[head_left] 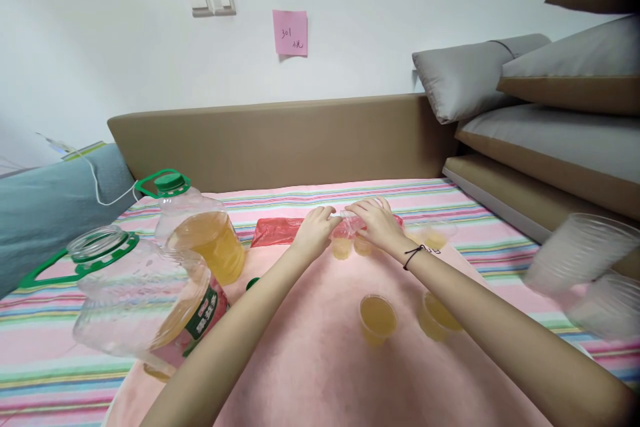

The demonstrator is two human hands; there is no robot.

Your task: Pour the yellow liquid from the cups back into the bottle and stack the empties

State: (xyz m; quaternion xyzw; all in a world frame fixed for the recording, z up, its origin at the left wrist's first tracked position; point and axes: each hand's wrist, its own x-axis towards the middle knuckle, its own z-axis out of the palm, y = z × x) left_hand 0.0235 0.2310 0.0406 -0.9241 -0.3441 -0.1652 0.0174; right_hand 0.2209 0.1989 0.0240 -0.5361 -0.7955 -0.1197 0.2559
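Note:
My right hand (376, 221) is closed around a small clear plastic bottle (354, 221) with a pinkish tint, which lies tilted with its neck to the left. At that neck, the fingers of my left hand (316, 232) are pinched together; what they grip is too small to make out. Just under the bottle stand two clear plastic cups of yellow liquid, the left cup (342, 248) and the right cup (363, 245). Closer to me are another filled cup (379, 320) and a filled cup (440, 315) partly hidden by my right forearm.
A large open jug (130, 300) with a green handle stands at the left, before a capped jug (213, 240) of yellow liquid. Stacked clear cups (575, 253) are at the right. A red plastic packet (275, 232) lies behind my left hand. Cushions (560, 133) pile up at the right.

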